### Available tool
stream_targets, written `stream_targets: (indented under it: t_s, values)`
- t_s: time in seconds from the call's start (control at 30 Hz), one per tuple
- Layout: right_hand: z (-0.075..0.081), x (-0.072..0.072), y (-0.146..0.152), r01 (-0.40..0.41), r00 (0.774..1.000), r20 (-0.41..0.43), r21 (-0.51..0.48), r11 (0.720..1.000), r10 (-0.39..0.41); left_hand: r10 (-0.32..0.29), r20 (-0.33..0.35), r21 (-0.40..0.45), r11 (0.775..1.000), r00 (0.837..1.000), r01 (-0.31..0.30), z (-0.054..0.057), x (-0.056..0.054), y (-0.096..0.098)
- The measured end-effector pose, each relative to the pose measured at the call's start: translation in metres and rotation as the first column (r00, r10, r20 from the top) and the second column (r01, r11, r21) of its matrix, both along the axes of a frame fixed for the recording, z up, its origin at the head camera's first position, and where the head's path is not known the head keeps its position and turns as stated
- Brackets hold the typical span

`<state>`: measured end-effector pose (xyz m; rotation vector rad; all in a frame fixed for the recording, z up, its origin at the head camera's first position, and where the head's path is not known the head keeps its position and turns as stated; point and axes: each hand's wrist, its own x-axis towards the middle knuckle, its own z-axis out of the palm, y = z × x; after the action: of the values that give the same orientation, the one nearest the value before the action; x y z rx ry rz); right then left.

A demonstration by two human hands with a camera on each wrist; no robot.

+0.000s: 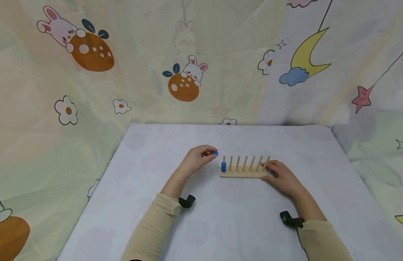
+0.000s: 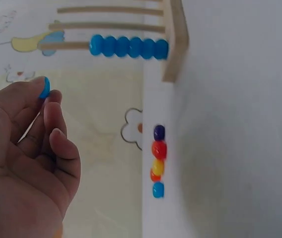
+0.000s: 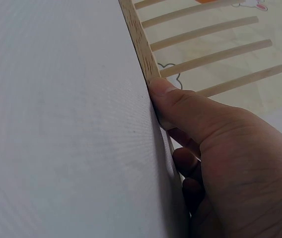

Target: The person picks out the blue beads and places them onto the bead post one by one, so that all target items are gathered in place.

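My left hand point(image 1: 196, 159) pinches a blue bead point(image 2: 45, 88) between thumb and fingertip, just left of a wooden peg rack point(image 1: 242, 174). Blue beads point(image 2: 128, 47) are stacked on the rack's leftmost peg, whose upper end shows bare. The other pegs, a row of several, carry no beads. At the rack's right end, my right hand point(image 1: 284, 177) grips the base, with the thumb point(image 3: 163, 88) on its near side. Its other fingers are partly hidden in the right wrist view.
Several loose beads, including a purple one point(image 2: 159, 133), a red one point(image 2: 159, 149), a yellow one point(image 2: 158, 166) and a blue one point(image 2: 158, 190), lie on the white-covered table point(image 1: 240, 224) behind the left hand. A patterned cloth point(image 1: 149, 43) hangs around the table.
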<state>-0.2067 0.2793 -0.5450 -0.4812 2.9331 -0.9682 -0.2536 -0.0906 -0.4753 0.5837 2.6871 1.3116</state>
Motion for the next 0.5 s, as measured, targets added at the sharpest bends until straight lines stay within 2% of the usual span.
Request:
stream_targets:
  t_s: [0.2,0.5]
  values:
    - [0.0,0.0,0.0,0.001,1.0,-0.011,0.0,1.0,-0.001,-0.051,-0.006,0.035,0.998,0.999,0.052,0.012,0.008,0.012]
    - [0.001,0.001,-0.001,0.001,1.0,-0.007,0.003,1.0,-0.001,-0.085,-0.014,0.03,0.996,0.996,0.086,0.011,0.011,0.02]
